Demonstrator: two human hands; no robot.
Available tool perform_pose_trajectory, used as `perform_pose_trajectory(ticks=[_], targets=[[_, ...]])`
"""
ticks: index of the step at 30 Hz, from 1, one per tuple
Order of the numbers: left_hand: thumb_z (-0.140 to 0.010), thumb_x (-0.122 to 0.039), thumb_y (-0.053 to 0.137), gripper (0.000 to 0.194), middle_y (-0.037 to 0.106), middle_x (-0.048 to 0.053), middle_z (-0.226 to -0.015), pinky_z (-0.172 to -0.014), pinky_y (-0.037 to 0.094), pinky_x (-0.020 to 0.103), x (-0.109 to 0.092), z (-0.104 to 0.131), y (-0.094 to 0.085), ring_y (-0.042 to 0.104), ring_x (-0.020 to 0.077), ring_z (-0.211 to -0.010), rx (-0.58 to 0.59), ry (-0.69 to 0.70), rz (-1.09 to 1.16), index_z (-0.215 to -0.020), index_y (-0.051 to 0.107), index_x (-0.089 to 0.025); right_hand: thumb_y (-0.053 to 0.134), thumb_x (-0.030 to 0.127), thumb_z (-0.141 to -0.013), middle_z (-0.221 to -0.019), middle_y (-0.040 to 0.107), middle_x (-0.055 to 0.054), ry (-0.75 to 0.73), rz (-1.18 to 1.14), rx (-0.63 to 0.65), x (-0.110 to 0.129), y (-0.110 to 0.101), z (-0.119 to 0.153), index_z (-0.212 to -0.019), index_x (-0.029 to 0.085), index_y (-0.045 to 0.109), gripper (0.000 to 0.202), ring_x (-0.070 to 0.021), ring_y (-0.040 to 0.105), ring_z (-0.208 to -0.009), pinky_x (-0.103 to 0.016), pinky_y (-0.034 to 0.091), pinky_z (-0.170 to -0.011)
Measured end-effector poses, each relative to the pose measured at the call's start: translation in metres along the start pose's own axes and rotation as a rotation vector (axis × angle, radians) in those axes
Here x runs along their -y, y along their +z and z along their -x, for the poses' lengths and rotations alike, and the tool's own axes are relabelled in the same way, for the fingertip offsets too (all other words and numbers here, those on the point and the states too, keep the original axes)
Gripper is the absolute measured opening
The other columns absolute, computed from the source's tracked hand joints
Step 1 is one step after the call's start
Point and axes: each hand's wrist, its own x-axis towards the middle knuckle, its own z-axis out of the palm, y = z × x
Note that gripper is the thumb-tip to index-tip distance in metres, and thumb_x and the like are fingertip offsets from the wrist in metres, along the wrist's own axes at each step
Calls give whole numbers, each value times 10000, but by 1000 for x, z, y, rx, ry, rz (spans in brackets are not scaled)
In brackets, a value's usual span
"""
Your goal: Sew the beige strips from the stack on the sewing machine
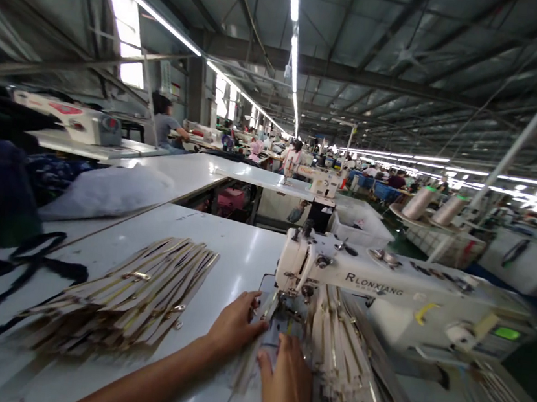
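A white sewing machine (376, 283) stands on the pale table, its needle area just ahead of my hands. My left hand (237, 321) is left of the needle area, fingers bent over a light strip (249, 361) that runs under the machine head. On the right side of that strip, my right hand (288, 379) rests with thumb and forefinger a little apart. A pile of beige strips with metal zipper pulls (139, 296) lies to the left. Another such pile (351, 361) lies right of my right hand, partly under the machine arm.
Black straps (17, 287) and a white plastic bag (113, 192) lie at the left. Two thread cones (419, 203) stand at the right behind the machine. A white bin (364, 222) stands beyond the table. A person (165, 126) sits at the far left.
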Motion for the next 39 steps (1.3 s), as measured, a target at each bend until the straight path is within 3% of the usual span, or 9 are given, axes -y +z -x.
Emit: perform_pose_trajectory(ticks=[6, 10, 17, 19, 21, 24, 29, 35, 39], targets=[[-684, -365, 668, 527, 611, 39, -936, -705, 498, 320, 19, -6, 1, 613, 194, -727, -59, -30, 305, -1154, 549, -157, 666, 86, -678, -841, 665, -68, 36, -139, -15, 24, 26, -33, -785, 196, 637, 155, -257, 657, -851, -349, 518, -753], [-584, -409, 748, 594, 610, 26, -868, -615, 521, 321, 17, -11, 1, 600, 190, -642, -107, -119, 542, -1101, 590, -160, 648, 27, -600, -923, 652, -90, 82, -201, -104, 30, 41, -35, -861, 179, 619, 303, -286, 635, -925, -402, 513, -819], [-628, -524, 778, 431, 696, 53, -825, -816, 532, 357, -11, -10, -26, 667, 263, -835, 198, -228, 933, -871, 697, -177, 637, 195, -752, -1050, 670, -78, 126, -578, -198, 28, 54, -35, -1178, 201, 553, 434, -191, 656, -805, -292, 535, -727], [-657, -571, 751, 453, 698, 48, -860, -810, 533, 346, -11, -11, -28, 666, 258, -855, 164, -237, 943, -899, 694, -192, 560, 287, -852, -883, 695, -55, 131, -579, -170, 27, 56, -37, -969, 214, 634, 156, -192, 664, -749, -278, 524, -676], [-652, -616, 737, 474, 692, 39, -861, -784, 532, 324, -7, -13, -27, 655, 253, -855, 65, -166, 839, -877, 693, -202, 467, 342, -917, -760, 683, -52, 135, -505, -182, 27, 59, -37, -796, 223, 629, 235, -210, 672, -733, -285, 512, -659], [-630, -686, 707, 516, 651, 18, -747, -658, 504, 271, -3, -16, -24, 620, 223, -736, -97, -54, 573, -782, 685, -193, 339, 366, -975, -775, 694, -63, 89, -409, -210, 29, 59, -35, -883, 229, 618, 324, -222, 688, -744, -288, 503, -648], [-783, -659, 590, 515, 616, 12, -656, -624, 454, 252, -11, -12, -26, 578, 204, -685, 76, 11, 524, -713, 671, -155, 258, 368, -1000, -710, 708, -58, 39, -291, -86, 39, 46, -34, -980, 229, 608, 378, -240, 705, -669, -276, 463, -541], [-647, -650, 737, 520, 666, 36, -682, -644, 463, 253, -15, -10, -20, 588, 187, -675, 179, -177, 854, -722, 703, -136, 275, 356, -996, -797, 733, -101, 78, -291, 1, 37, 42, -36, -914, 209, 659, 420, -251, 717, -772, -285, 479, -635], [-537, -647, 808, 561, 633, 43, -589, -569, 447, 240, -5, -11, -4, 560, 155, -574, 110, -289, 1016, -669, 686, -116, 245, 357, -1007, -775, 726, -96, 50, -314, 38, 33, 42, -34, -839, 203, 660, 473, -217, 708, -765, -255, 452, -643]])
